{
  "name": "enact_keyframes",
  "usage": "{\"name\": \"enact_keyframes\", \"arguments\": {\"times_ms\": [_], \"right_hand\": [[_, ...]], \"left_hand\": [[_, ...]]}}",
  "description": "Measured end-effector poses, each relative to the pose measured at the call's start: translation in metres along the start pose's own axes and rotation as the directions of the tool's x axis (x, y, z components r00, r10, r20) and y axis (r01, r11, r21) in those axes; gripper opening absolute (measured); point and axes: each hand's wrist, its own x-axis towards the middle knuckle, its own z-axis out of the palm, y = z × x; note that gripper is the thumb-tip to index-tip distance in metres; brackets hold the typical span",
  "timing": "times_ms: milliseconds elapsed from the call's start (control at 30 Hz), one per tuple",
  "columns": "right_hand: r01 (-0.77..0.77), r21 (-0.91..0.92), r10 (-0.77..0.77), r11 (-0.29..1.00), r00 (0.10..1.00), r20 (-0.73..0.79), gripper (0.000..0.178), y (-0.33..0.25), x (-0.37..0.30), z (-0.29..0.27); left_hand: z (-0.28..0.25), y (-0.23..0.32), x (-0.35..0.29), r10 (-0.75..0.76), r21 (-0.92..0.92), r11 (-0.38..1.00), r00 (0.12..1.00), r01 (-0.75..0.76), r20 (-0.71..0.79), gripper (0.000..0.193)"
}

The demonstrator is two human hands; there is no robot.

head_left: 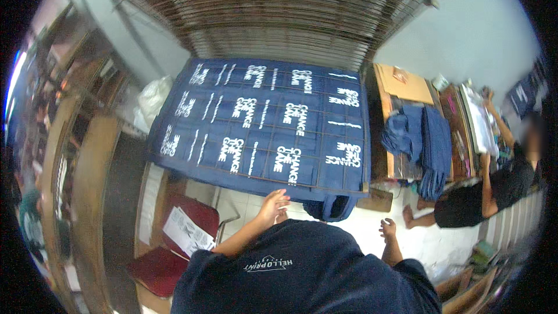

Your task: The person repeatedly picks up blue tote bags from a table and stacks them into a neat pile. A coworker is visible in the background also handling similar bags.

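Note:
Navy fabric pieces with white printing lie flat in rows on a wire drying rack in front of me. My left hand is at the near edge of this rack, its fingers stretched out and apart, holding nothing that I can see. Whether its fingertips touch the fabric I cannot tell. Beside my body on the right hangs my right hand, empty, with fingers loosely apart and slightly bent. A dark navy cloth loop droops below the rack's near edge, between my two hands.
More wire racks are stacked above. On the right, a wooden table carries brown cardboard and folded navy fabric. A person in dark clothes works beyond it. Papers rest on a red chair at left.

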Motion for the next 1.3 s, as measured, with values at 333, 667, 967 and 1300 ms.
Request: {"name": "enact_keyframes", "arguments": {"times_ms": [333,667,967,1300], "right_hand": [[-0.130,0.095,0.141,0.987,0.983,-0.115,0.046,0.095,0.037,-0.040],[0.246,0.415,-0.119,0.876,0.944,-0.308,0.035,-0.014,0.086,-0.057],[0.161,0.842,0.099,0.515,0.964,-0.246,0.030,-0.033,0.129,-0.049],[0.316,0.898,0.091,0.305,0.929,-0.358,0.029,-0.092,0.117,-0.120]], "left_hand": [[-0.141,-0.121,0.052,0.121,0.858,0.510,0.982,0.062,-0.143,0.051],[-0.209,-0.175,0.082,0.083,0.746,0.651,0.964,0.141,-0.254,0.050],[-0.196,-0.183,0.070,0.254,0.961,0.019,0.931,-0.275,0.262,0.052],[-0.183,-0.191,0.011,0.216,0.875,0.228,0.854,0.427,-0.473,0.058]]}}
